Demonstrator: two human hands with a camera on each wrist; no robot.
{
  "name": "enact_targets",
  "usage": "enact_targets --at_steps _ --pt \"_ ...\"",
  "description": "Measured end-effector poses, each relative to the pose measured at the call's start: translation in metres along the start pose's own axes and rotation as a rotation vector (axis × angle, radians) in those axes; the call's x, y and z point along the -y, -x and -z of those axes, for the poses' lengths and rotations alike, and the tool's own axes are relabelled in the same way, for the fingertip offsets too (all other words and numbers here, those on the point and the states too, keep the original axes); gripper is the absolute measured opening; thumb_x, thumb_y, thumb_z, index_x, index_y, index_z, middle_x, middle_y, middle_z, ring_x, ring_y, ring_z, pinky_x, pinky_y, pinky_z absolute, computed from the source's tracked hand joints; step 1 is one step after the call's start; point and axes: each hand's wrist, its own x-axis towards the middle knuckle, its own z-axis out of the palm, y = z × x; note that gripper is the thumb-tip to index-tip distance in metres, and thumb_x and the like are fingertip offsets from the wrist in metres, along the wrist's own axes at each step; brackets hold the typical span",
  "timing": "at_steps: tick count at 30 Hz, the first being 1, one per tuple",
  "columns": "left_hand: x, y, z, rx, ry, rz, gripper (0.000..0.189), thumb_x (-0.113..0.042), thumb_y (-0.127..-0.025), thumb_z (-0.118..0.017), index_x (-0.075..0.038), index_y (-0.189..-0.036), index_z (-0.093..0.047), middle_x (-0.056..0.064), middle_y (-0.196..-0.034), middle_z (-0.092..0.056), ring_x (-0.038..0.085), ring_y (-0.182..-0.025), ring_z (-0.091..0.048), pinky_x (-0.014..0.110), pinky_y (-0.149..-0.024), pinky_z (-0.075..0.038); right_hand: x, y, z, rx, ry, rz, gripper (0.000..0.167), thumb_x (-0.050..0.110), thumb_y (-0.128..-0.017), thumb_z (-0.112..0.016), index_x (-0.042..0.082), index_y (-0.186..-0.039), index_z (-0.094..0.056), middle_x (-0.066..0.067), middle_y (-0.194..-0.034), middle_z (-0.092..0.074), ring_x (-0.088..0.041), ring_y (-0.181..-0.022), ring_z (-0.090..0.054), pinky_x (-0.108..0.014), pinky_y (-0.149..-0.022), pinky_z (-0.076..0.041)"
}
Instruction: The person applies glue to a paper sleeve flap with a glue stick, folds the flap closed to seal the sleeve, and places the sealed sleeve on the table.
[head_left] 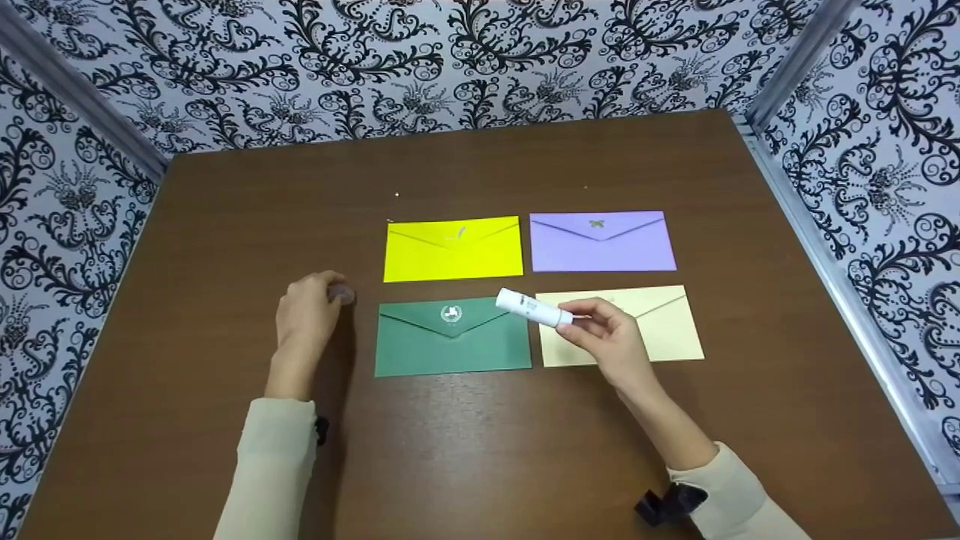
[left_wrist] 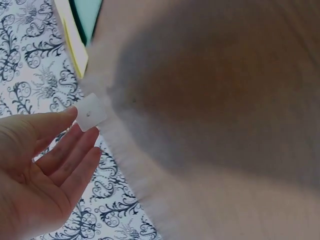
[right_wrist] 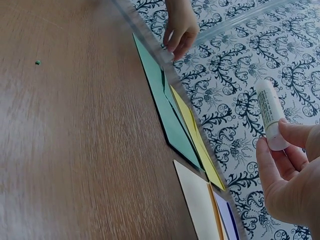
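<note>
My right hand (head_left: 611,341) pinches a white glue stick (head_left: 534,307) by one end, holding it tilted above the green envelope (head_left: 454,352) and the cream envelope (head_left: 660,330). Printed text shows along the tube of the glue stick (right_wrist: 270,107) in the right wrist view. Left of the green envelope, my left hand (head_left: 306,311) pinches a small pale square piece (left_wrist: 91,113) between thumb and fingertips. A tiny dark mark shows on that piece. The green envelope's flap bears a round white emblem (head_left: 451,313).
Behind these lie a yellow envelope (head_left: 454,259) and a purple envelope (head_left: 604,255) with a small butterfly-like decoration on its flap. All rest on a brown table (head_left: 442,457). Black-and-white patterned walls (head_left: 405,67) border its back and sides. White specks lie near the yellow envelope.
</note>
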Motion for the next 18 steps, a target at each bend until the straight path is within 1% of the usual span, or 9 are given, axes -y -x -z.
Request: enact_targets --at_steps 3,7,14,18 --pt "-0.006 0.002 0.004 -0.032 0.026 -0.015 0.029 -0.007 -0.097 -0.062 -0.008 -0.125 -0.068 0.020 -0.126 -0.068 0.041 -0.107 -0.067 0.052 -0.081 -0.059 0.000 0.000 0.000 0.002 0.001 -0.008 0.032 -0.008 -0.086 -0.070 -0.010 -0.117 -0.062 -0.005 -0.109 -0.066 -0.015 -0.097 -0.069 -0.024 -0.085 -0.060" --pt "-0.018 0.005 0.008 -0.062 0.086 -0.044 0.028 -0.008 -0.097 -0.064 -0.010 -0.124 -0.068 0.018 -0.125 -0.069 0.038 -0.108 -0.068 0.051 -0.084 -0.059 0.000 -0.001 0.000 0.004 0.008 -0.016 0.032 -0.007 -0.086 -0.071 -0.010 -0.117 -0.062 -0.005 -0.110 -0.066 -0.014 -0.097 -0.069 -0.023 -0.086 -0.060" --pt "-0.043 0.011 0.014 -0.092 0.198 -0.106 0.027 -0.010 -0.096 -0.066 -0.011 -0.122 -0.070 0.015 -0.124 -0.070 0.033 -0.108 -0.069 0.048 -0.090 -0.059 -0.001 -0.001 0.000 0.000 0.005 -0.013 0.032 -0.007 -0.087 -0.071 -0.010 -0.117 -0.062 -0.006 -0.109 -0.067 -0.014 -0.097 -0.070 -0.024 -0.086 -0.060" --pt "-0.057 0.016 0.015 -0.095 0.290 -0.150 0.028 -0.009 -0.094 -0.068 -0.009 -0.122 -0.070 0.014 -0.122 -0.071 0.029 -0.108 -0.069 0.043 -0.094 -0.059 0.000 -0.001 -0.001 -0.005 0.002 -0.013 0.031 -0.007 -0.086 -0.071 -0.010 -0.117 -0.063 -0.005 -0.109 -0.067 -0.014 -0.097 -0.070 -0.024 -0.085 -0.060"
